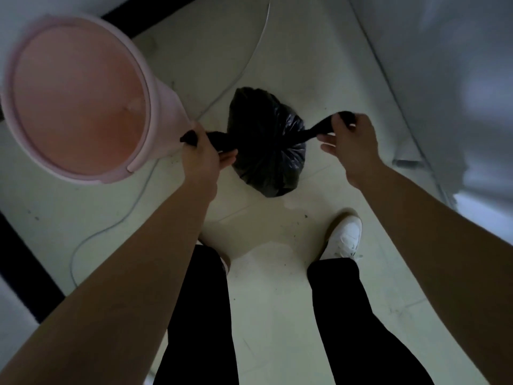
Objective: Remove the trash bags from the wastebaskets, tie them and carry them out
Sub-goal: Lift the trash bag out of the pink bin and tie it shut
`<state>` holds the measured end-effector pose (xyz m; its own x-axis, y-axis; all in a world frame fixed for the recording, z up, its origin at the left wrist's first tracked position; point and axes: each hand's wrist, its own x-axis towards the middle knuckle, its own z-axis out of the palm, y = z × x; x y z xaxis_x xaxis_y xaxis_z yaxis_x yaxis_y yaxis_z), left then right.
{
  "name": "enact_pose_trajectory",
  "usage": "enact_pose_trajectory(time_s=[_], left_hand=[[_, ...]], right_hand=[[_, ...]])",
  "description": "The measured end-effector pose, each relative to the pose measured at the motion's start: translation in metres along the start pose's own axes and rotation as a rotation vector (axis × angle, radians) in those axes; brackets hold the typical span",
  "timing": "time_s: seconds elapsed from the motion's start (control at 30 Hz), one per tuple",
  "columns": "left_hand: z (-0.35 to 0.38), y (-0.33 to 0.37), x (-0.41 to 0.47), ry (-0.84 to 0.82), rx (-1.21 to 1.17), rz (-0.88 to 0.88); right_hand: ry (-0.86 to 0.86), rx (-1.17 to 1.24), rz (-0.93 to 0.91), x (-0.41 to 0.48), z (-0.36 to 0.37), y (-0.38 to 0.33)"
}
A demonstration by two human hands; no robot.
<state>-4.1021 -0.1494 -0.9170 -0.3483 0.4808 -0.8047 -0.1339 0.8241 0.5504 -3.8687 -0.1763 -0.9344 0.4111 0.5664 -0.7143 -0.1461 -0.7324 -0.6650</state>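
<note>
- Pink wastebasket (80,98), at ten o'clock, stands bare of any liner.
- Left hand (200,157) is clamped on one twisted tail.
- Black trash bag (265,145) sits on the floor at centre; soft, slippery, probably light; best held by its tails.
- Right hand (351,143) pinches the other tail.
- Knot and contents are hidden.

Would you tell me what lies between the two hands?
In the head view, the black trash bag lies between the left hand and the right hand, each pulling one twisted end.
</note>
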Motion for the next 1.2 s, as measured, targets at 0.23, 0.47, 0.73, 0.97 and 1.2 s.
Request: enact_pose_trajectory(time_s=[0.23,0.47,0.73,0.97,1.2], left_hand=[[0.020,0.042,0.004,-0.053,-0.029,0.220],[0.028,0.008,0.062,-0.159,0.276,0.210],[0.044,-0.018,0.098,-0.013,0.687,0.702],[0.101,0.024,0.107,-0.111,0.132,0.910],[0.126,0.030,0.162,-0.394,-0.356,0.588]], right_hand=[[-0.127,-0.052,-0.293,-0.002,0.019,-0.068],[-0.244,-0.134,-0.098,0.039,0.021,-0.035],[-0.253,-0.682,-0.165,0.076,0.053,0.027],[-0.125,-0.134,-0.557,0.124,0.106,0.019],[-0.022,0.216,-0.383,0.184,0.124,0.025]])
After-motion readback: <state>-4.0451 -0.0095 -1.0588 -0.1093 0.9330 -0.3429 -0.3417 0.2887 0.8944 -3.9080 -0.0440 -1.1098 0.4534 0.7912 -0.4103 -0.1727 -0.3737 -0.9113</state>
